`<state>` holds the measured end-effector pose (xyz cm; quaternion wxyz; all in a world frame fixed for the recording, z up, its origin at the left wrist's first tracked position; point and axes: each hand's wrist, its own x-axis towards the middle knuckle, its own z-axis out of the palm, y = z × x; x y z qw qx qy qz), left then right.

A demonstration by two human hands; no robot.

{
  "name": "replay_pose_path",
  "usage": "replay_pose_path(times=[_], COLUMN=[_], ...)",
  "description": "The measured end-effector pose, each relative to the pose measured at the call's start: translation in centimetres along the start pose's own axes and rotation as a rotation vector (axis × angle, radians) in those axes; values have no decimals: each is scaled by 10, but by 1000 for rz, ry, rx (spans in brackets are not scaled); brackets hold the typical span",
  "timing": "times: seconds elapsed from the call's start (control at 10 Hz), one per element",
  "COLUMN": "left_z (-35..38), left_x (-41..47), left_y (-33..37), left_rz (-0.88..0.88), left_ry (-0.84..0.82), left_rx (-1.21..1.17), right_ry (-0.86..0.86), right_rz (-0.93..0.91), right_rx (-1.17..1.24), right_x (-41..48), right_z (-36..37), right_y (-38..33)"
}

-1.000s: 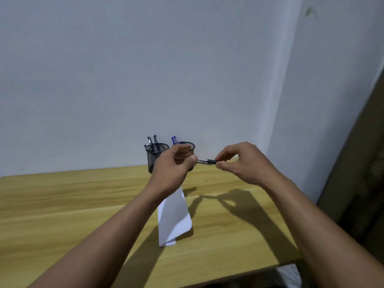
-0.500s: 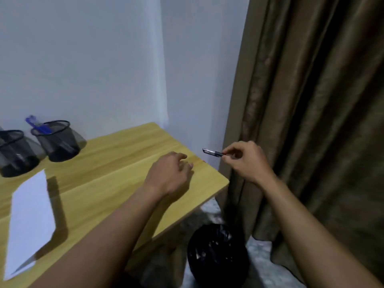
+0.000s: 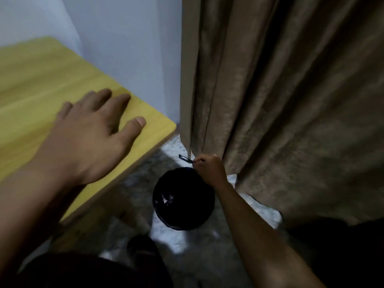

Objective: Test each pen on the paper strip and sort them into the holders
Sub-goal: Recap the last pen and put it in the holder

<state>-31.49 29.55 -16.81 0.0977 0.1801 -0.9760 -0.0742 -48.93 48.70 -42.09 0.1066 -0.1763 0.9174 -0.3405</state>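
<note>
My right hand [image 3: 209, 170] pinches a short dark pen [image 3: 185, 159] by one end, low beside the table, right over the far rim of a black waste bin [image 3: 184, 199] on the floor. The pen points left and slightly up. My left hand [image 3: 91, 134] lies flat with spread fingers on the wooden table [image 3: 41, 80] near its right corner and holds nothing. The pen holders and the paper strip are out of view.
A brown curtain [image 3: 280, 90] hangs right behind my right hand and fills the right side. A white wall [image 3: 128, 48] stands behind the table corner. The floor is pale and mottled. A dark shoe [image 3: 141, 245] sits by the table leg.
The view has swung right and down, off the holders and paper. My right hand has carried the pen down off the table's edge to the bin. My left hand has flattened on the table.
</note>
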Motion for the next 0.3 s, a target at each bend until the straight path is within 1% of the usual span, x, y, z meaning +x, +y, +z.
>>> replay_pose_path(times=[0.1,0.2,0.3], left_z=[8,21,37], left_x=[3,8,19], left_y=[-5,-17,-49], left_rz=[4,17,65], left_ry=[44,80,67], left_rx=[-74,-158,-11], right_ry=[-80,-139,-220], right_rz=[42,73,140], right_rx=[-83,-105,-126], right_x=[11,14,13], right_z=[39,75,102], right_y=[27,47,63])
